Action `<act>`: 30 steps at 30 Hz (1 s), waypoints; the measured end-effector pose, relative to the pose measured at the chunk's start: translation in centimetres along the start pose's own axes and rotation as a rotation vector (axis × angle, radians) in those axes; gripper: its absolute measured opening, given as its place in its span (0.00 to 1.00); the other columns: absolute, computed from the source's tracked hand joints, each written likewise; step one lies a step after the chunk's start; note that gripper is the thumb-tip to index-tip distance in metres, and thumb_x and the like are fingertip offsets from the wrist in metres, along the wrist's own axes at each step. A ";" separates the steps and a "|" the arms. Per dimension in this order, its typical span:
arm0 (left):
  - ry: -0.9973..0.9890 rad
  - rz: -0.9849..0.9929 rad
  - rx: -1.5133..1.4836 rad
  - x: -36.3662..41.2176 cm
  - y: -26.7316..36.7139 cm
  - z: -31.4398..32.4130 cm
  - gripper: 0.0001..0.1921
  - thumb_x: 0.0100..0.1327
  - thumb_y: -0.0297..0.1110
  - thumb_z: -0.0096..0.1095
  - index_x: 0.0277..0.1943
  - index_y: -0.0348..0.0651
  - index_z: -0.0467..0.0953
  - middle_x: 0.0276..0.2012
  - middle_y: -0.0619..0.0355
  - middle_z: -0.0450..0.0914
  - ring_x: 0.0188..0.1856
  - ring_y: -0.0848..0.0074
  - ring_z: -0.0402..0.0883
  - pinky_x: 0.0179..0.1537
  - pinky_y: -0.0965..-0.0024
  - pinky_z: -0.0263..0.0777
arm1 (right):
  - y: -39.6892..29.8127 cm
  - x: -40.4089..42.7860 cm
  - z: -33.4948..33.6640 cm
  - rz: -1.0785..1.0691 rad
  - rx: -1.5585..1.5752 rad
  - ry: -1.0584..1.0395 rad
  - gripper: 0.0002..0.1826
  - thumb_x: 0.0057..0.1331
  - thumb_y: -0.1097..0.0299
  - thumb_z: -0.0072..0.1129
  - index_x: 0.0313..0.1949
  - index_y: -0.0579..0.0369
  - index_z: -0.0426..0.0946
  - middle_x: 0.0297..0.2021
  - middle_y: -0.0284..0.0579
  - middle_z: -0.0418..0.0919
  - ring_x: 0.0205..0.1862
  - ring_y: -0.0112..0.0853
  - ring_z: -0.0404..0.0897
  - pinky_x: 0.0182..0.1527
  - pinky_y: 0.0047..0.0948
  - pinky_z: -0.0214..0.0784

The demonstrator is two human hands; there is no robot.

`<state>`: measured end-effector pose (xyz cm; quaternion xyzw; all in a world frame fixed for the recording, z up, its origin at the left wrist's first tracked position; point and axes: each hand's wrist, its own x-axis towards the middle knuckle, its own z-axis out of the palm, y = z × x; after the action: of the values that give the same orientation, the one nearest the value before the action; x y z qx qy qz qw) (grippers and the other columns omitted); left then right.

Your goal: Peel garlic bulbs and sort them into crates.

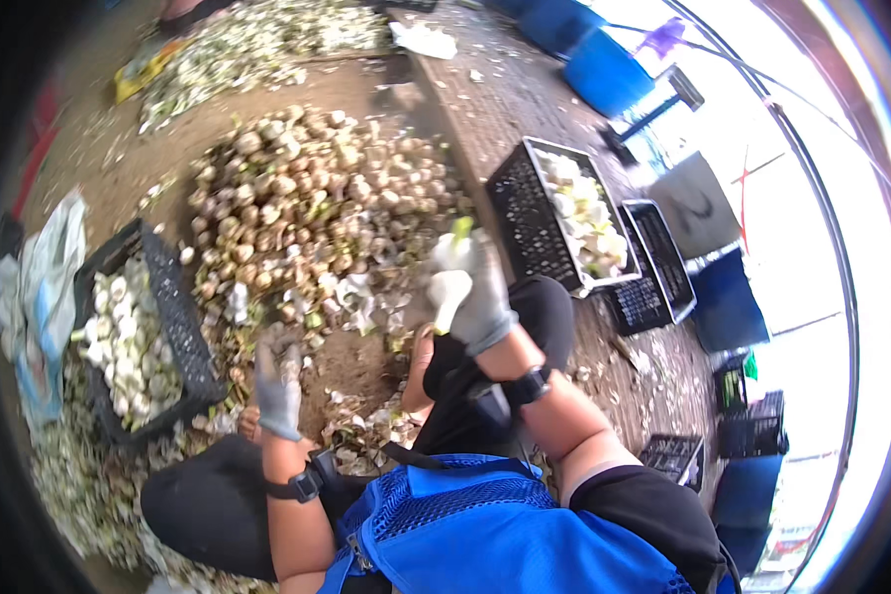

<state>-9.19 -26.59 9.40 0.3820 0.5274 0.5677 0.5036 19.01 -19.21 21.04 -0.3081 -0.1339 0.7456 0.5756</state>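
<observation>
My right hand, in a pale work glove, holds a white peeled bulb with a green stem, probably garlic; a second green-tipped white bulb shows blurred at its fingers. My left hand, gloved too, is raised over the near edge of a large heap of unpeeled bulbs; its fingers are blurred, and whether they hold anything is unclear. Left of it a black plastic crate contains cleaned white bulbs. Beyond my right hand, another black crate holds white bulbs with greenish parts.
An empty-looking black crate adjoins the right crate. Blue tubs line the right side. Peelings cover the ground between my legs. A pale plastic sack lies beyond the left crate; a wooden board edge runs beside the heap.
</observation>
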 end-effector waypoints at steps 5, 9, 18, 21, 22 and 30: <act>-0.087 -0.068 0.041 -0.5 0.1 1.2 0.18 0.65 0.22 0.54 0.58 0.37 0.66 0.45 0.60 0.76 0.44 0.82 0.73 0.45 0.78 0.69 | -15.3 -6.1 -1.2 -0.344 -0.124 0.121 0.24 0.64 0.48 0.52 0.47 0.58 0.72 0.37 0.51 0.80 0.34 0.39 0.81 0.32 0.36 0.76; -0.126 0.055 0.038 -0.7 -0.9 1.7 0.17 0.66 0.23 0.52 0.57 0.36 0.66 0.40 0.64 0.75 0.35 0.86 0.72 0.35 0.85 0.67 | -24.5 -8.3 -6.3 -0.314 -0.332 0.145 0.20 0.66 0.56 0.50 0.46 0.62 0.73 0.34 0.49 0.80 0.29 0.35 0.80 0.31 0.34 0.76; -0.088 -0.111 0.021 -0.8 -1.3 1.0 0.18 0.66 0.23 0.52 0.58 0.37 0.66 0.38 0.64 0.74 0.31 0.87 0.70 0.28 0.84 0.66 | -27.7 -3.3 -18.8 -0.261 -1.554 1.302 0.43 0.63 0.42 0.57 0.66 0.63 0.55 0.58 0.55 0.69 0.62 0.44 0.65 0.63 0.32 0.56; -0.133 -0.331 -0.352 -0.8 2.2 2.1 0.21 0.64 0.21 0.54 0.60 0.39 0.66 0.44 0.58 0.75 0.37 0.84 0.73 0.38 0.83 0.71 | -23.6 -3.0 -13.4 -0.495 -0.588 0.573 0.23 0.69 0.51 0.51 0.51 0.57 0.69 0.36 0.44 0.78 0.25 0.34 0.78 0.23 0.29 0.73; -0.198 -0.009 0.109 -1.8 3.2 3.9 0.20 0.65 0.26 0.56 0.60 0.39 0.66 0.46 0.55 0.74 0.39 0.79 0.77 0.40 0.79 0.75 | -21.4 -2.9 -10.9 -0.489 -0.512 0.390 0.20 0.69 0.53 0.50 0.50 0.56 0.71 0.36 0.43 0.78 0.27 0.34 0.79 0.25 0.29 0.74; -0.281 0.250 0.038 -4.1 8.7 13.2 0.21 0.67 0.34 0.57 0.60 0.34 0.69 0.50 0.50 0.77 0.46 0.75 0.77 0.47 0.72 0.72 | 2.1 -2.4 3.4 -0.223 -0.612 -0.089 0.13 0.68 0.73 0.51 0.51 0.61 0.72 0.44 0.42 0.77 0.41 0.24 0.75 0.43 0.22 0.70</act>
<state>2.87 -27.18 20.37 0.5295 0.4110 0.5568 0.4906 15.69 -21.57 23.23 -0.4174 -0.4097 0.6159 0.5278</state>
